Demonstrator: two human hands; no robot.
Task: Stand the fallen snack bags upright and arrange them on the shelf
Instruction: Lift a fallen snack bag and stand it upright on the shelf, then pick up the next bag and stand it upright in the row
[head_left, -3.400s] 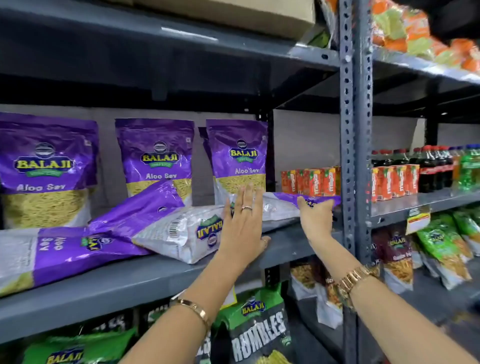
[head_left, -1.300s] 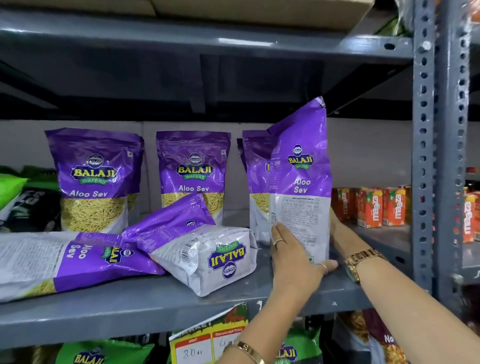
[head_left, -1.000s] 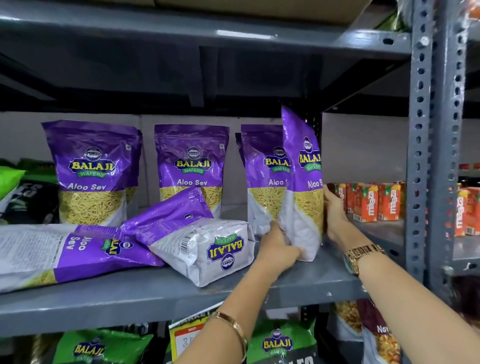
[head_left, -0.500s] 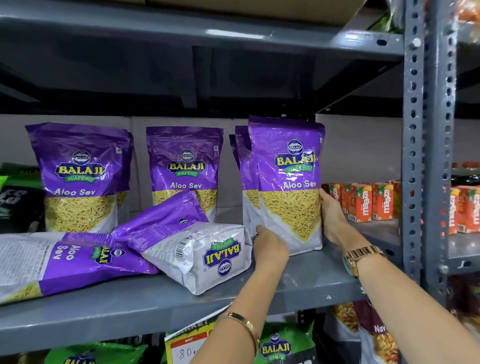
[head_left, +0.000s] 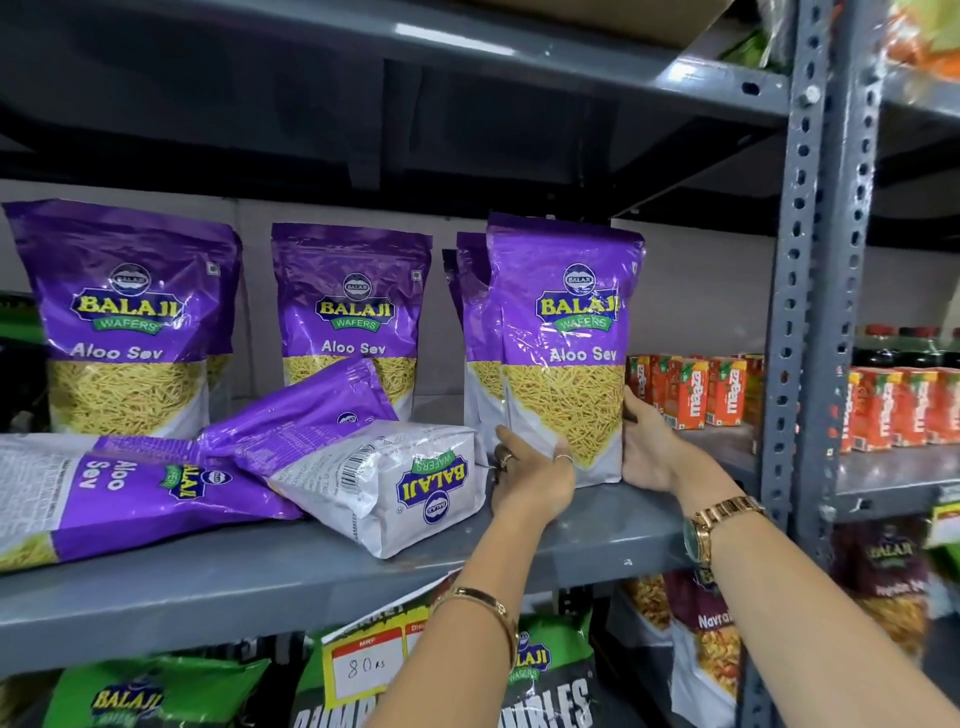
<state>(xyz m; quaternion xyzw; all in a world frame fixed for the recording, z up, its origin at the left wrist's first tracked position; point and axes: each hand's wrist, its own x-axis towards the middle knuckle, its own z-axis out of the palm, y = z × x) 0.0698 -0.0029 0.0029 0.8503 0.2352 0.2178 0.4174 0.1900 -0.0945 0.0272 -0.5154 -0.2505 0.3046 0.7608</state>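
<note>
Your left hand (head_left: 532, 475) and right hand (head_left: 647, 449) were clamped on the lower sides of an upright purple bag (head_left: 563, 353), which stood on the grey shelf (head_left: 291, 577) between your palms, its front reading "BALAJI WAFERS" and "Aloo Sev". Directly behind it stood another purple bag (head_left: 475, 338), mostly hidden. Just left of your left hand lay a fallen bag (head_left: 363, 462), bottom end toward you, with "BALAJI WAFERS" printed upside down on its white base, almost touching your fingers. Farther left lay a second fallen bag (head_left: 119, 493), flat on its front, "Aloo Sev" running sideways. Behind those two stood two more upright bags (head_left: 130, 317) (head_left: 353, 312) with the same labels. Right of your right hand sat orange "maaza" cartons (head_left: 691, 389). Below your left wrist hung a price tag (head_left: 366, 662) with "80" handwritten, over green Balaji bags (head_left: 130, 696).
</note>
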